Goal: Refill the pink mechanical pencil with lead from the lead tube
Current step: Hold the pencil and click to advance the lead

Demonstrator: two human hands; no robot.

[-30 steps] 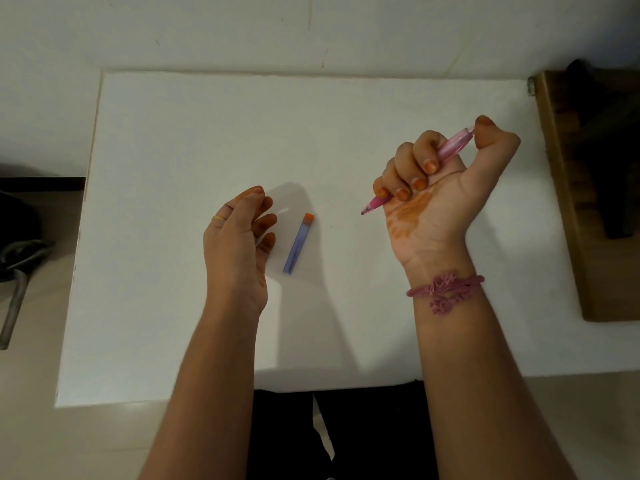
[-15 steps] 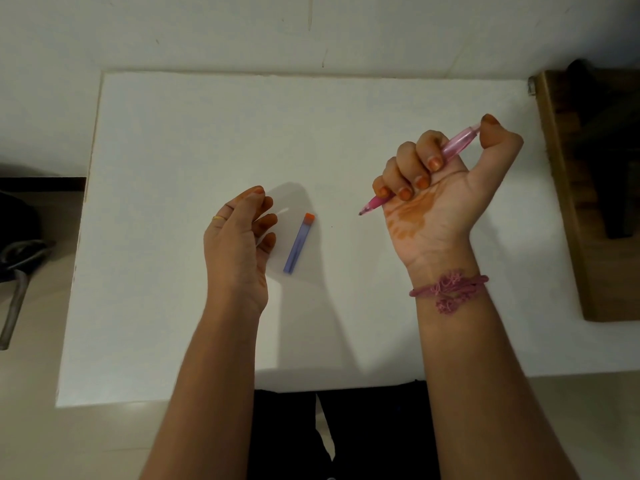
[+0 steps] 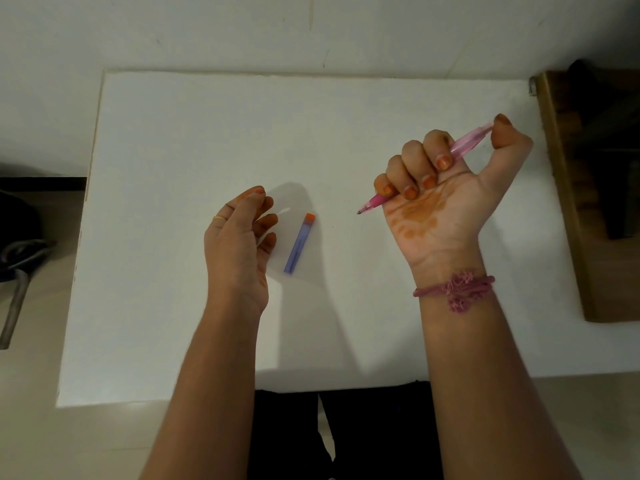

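Change since earlier frames: right fist raised slightly and tipped, thumb pressed closer over the pencil's back end; left hand and tube unmoved.
Right hand [image 3: 446, 188]: palm up, above the table, fingers curled tight around the pink mechanical pencil [image 3: 464, 147]; thumb capping the rear end.
Pencil axis: diagonal, tip low and toward the left, back end high and toward the right; tip clear of the table, pointing roughly toward the tube.
Left hand [image 3: 239, 237]: empty, half-curled, fingers loosely bent, pinching nothing; edge-on to the table.
Lead tube [image 3: 299, 243]: flat on the table, just beside the left fingertips, not touched; purple body, orange cap.
Tube axis: near-vertical in view, slightly slanted, cap end far from the body, base end near.
Nearer hand: left, by a clear margin; right hand well apart and occupied.
Key relation: tube lies to the right of the left hand, between both hands; short sideways reach likely enough for a pickup.
Writing, brands: none legible on tube or pencil.
Table [image 3: 173, 133]: white, bare except for the tube.
Wrist band [image 3: 457, 289]: pink, on the right wrist.
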